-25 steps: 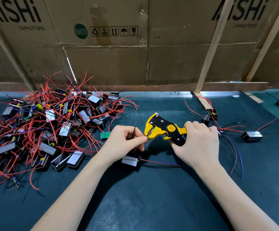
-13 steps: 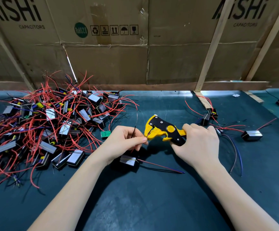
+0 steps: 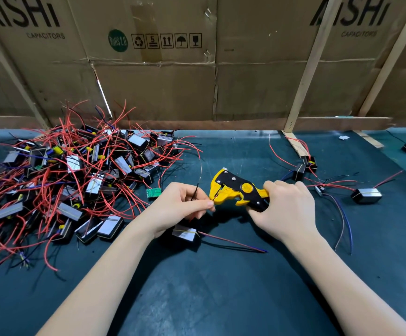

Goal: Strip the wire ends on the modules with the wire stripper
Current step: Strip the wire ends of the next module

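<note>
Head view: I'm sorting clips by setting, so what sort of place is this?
Probably a small electronics assembly bench. A big pile of wired modules lies on a dark mat, flattened capacitor cartons wall off the back, and the right hand holds a yellow wire stripper.

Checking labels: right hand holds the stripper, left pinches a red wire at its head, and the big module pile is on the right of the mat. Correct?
Not quite. The pile lies on the left of the mat, as the head view shows. The rest holds: the right hand holds the stripper, and the left hand pinches a red wire at its head.
</note>
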Demonstrator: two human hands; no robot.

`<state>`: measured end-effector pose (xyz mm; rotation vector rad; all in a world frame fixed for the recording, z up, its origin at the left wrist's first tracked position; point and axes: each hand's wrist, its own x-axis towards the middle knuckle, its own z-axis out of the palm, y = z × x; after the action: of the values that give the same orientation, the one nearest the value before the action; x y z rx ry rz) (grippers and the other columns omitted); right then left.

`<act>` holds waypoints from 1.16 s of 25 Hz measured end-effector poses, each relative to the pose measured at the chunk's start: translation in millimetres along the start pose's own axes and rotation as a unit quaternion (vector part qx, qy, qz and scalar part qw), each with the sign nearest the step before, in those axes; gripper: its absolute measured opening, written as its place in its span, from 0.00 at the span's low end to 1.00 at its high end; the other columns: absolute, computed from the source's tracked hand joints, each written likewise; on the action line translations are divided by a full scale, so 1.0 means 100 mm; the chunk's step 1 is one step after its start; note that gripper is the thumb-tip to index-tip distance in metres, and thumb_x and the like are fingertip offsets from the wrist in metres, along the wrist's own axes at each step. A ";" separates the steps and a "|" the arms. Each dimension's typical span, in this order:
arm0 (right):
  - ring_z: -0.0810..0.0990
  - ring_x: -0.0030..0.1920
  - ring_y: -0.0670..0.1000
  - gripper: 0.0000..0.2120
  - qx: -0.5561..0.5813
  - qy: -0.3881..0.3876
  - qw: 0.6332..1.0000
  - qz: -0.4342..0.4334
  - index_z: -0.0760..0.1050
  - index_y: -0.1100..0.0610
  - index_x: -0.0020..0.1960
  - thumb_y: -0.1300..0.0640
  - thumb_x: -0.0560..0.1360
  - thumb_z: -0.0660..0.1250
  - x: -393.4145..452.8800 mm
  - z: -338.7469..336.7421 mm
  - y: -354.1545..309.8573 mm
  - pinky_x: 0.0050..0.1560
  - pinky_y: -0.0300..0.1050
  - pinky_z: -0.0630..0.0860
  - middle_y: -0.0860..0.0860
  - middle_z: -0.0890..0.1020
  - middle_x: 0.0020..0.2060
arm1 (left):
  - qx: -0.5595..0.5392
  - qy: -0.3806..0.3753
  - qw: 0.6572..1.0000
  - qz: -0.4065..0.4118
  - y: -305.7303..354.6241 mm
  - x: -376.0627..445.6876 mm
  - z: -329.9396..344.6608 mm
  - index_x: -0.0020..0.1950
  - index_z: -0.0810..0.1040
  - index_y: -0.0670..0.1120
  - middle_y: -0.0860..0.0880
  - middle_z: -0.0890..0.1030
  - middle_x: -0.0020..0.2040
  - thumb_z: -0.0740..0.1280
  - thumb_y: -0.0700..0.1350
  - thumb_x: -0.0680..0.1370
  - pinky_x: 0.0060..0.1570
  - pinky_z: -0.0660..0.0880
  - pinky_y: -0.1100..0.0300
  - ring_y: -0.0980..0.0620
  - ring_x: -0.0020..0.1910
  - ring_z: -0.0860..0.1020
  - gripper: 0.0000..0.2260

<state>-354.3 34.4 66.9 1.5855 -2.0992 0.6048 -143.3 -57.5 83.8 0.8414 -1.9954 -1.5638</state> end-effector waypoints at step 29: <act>0.79 0.41 0.57 0.22 -0.054 -0.064 0.996 0.042 0.70 0.54 0.39 0.36 0.66 0.69 -0.01 0.05 -0.01 0.42 0.48 0.62 0.51 0.79 0.37 | -0.028 0.025 0.999 0.005 0.02 0.00 0.04 0.42 0.80 0.39 0.49 0.75 0.26 0.68 0.37 0.79 0.26 0.61 0.70 0.58 0.23 0.66 0.06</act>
<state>-353.9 32.1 62.2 1.5194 -2.2602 0.4206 -146.2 -54.4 84.7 0.8390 -1.9103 -1.5706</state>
